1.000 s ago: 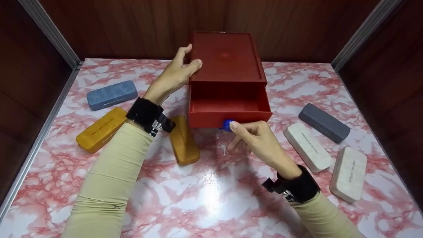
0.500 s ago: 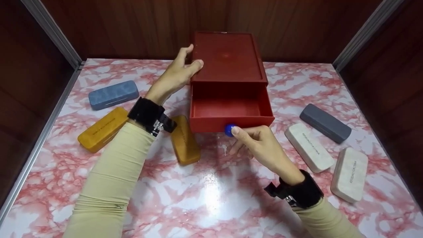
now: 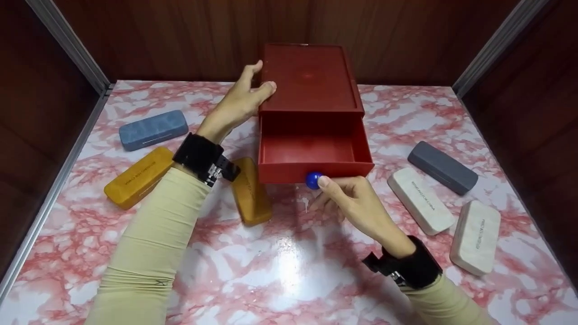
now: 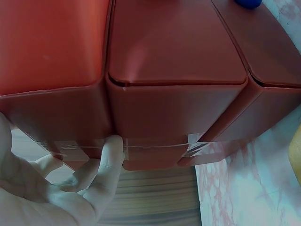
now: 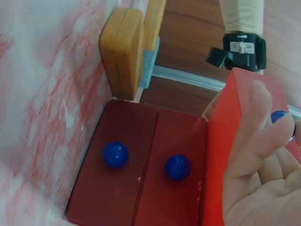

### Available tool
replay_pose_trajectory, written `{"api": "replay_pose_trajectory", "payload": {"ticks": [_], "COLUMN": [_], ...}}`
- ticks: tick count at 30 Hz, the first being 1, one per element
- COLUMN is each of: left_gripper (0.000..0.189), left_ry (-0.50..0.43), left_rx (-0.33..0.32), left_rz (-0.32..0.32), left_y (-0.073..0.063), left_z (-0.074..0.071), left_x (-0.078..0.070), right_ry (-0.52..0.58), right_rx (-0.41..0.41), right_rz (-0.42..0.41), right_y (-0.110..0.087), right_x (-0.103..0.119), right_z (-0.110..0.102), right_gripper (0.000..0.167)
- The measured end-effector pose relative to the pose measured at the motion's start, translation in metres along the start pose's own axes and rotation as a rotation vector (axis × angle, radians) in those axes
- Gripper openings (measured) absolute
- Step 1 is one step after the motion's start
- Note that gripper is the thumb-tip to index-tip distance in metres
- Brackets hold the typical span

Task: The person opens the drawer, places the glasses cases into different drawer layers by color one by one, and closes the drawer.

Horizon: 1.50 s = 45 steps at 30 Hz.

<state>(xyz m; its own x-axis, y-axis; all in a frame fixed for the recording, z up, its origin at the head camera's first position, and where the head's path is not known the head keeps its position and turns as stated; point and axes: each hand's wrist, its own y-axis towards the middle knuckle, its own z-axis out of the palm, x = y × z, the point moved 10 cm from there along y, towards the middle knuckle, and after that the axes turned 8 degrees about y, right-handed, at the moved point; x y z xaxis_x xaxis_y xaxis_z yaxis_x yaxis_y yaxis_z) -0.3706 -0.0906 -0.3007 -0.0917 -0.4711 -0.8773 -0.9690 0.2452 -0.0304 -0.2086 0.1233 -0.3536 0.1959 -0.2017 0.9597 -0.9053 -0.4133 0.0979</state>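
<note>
A red plastic drawer cabinet [image 3: 311, 76] stands at the back of the table. Its top drawer [image 3: 316, 146] is pulled partly out, and no objects show in the visible part of its inside. My right hand [image 3: 356, 203] pinches the round blue knob [image 3: 313, 180] on that drawer's front between thumb and fingers. My left hand [image 3: 241, 97] rests on the cabinet's left side, its thumb on the top edge. In the left wrist view, the left fingers [image 4: 109, 165] touch the side wall. Two lower drawers with blue knobs [image 5: 115, 154] are shut in the right wrist view.
Left of the cabinet lie a light blue glasses case [image 3: 153, 130] and two mustard ones, one case [image 3: 139, 177] farther left and another case [image 3: 251, 192] near the cabinet. To the right lie a dark grey case [image 3: 442, 167] and two cream cases [image 3: 421, 201]. Wooden walls enclose the marbled table.
The top drawer has slid a little farther out toward me, with my right hand moving back along with its knob. My left hand has stayed on the cabinet.
</note>
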Motion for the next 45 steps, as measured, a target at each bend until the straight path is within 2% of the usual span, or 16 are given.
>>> {"api": "replay_pose_trajectory", "payload": {"ticks": [5, 9, 12, 17, 23, 27, 32, 36, 41, 45], "left_gripper": [0.080, 0.080, 0.079, 0.079, 0.079, 0.080, 0.080, 0.080, 0.080, 0.080], "left_ry": [-0.007, 0.011, 0.019, 0.030, 0.000, -0.036, -0.055, -0.054, -0.074, -0.049], "left_rx": [0.009, 0.004, -0.002, -0.003, 0.001, 0.009, 0.007, 0.002, 0.005, 0.003], "left_rz": [-0.008, -0.005, -0.001, 0.007, 0.009, 0.004, 0.022, 0.018, 0.008, 0.007], "left_y": [0.001, 0.001, 0.001, 0.000, 0.001, 0.000, 0.000, 0.000, 0.000, 0.000], "left_z": [-0.001, -0.002, -0.003, -0.003, -0.001, 0.001, 0.003, 0.002, 0.002, 0.002], "left_x": [0.001, 0.000, 0.000, -0.003, -0.006, -0.004, -0.002, -0.001, -0.001, 0.000], "right_ry": [-0.059, -0.187, -0.290, -0.405, -0.585, -0.713, -0.806, -0.853, -0.896, -0.913], "right_rx": [0.106, 0.165, 0.137, 0.022, -0.076, -0.125, -0.133, -0.127, -0.111, -0.079], "right_rz": [0.016, 0.019, 0.031, 0.042, -0.025, -0.037, 0.005, 0.029, 0.111, 0.160], "right_y": [-0.009, -0.015, -0.020, -0.027, -0.033, -0.040, -0.051, -0.059, -0.070, -0.076], "right_x": [-0.008, -0.022, -0.032, -0.035, -0.030, -0.035, -0.050, -0.063, -0.083, -0.096], "right_z": [-0.007, -0.027, -0.051, -0.096, -0.133, -0.147, -0.159, -0.168, -0.178, -0.180], "right_gripper": [0.035, 0.029, 0.027, 0.032, 0.044, 0.055, 0.065, 0.070, 0.077, 0.079]}}
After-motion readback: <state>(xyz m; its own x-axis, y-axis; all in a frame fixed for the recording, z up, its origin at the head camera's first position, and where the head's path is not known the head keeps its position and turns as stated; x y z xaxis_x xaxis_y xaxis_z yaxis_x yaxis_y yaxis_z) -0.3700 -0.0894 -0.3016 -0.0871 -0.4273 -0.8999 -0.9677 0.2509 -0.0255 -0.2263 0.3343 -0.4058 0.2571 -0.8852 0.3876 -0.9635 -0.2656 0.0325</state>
